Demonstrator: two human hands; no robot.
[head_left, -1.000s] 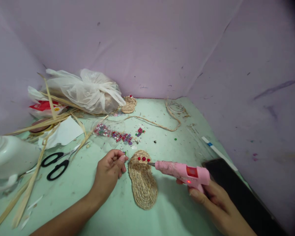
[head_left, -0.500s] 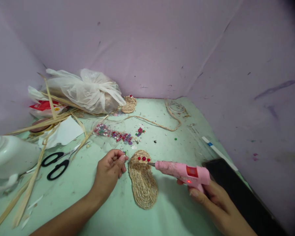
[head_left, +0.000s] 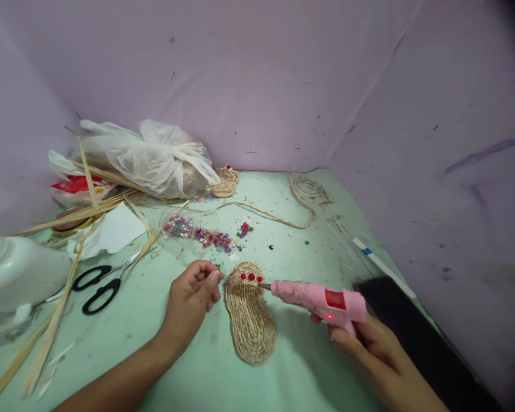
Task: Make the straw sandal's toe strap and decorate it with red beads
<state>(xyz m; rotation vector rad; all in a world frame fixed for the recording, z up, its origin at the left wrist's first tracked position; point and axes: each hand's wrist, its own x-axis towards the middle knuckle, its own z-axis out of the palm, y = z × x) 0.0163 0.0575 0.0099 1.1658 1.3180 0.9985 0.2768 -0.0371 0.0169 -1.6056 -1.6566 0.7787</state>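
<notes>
A slipper-shaped piece of coiled, braided straw (head_left: pixel 252 326) lies on the table. Across its upper band sit three red beads (head_left: pixel 252 277). My right hand (head_left: pixel 375 349) is wrapped round the handle of a pink glue gun (head_left: pixel 313 296) whose red light glows. The gun's metal nozzle (head_left: pixel 264 286) is at the band's right edge, just below the rightmost bead; whether it touches cannot be made out. Left of the slipper, my left hand (head_left: pixel 196 289) pinches a tiny green bead (head_left: pixel 218 268) between thumb and forefinger.
Black-handled scissors (head_left: pixel 103 286), a white jug (head_left: pixel 30 274) and straw strips (head_left: pixel 47 343) lie left. Behind are a clear jar spilling beads (head_left: pixel 189 229), a plastic bag (head_left: pixel 154 160), a smaller slipper (head_left: pixel 225 183) and braided cord (head_left: pixel 278 218). A black slab (head_left: pixel 420 332) lies right.
</notes>
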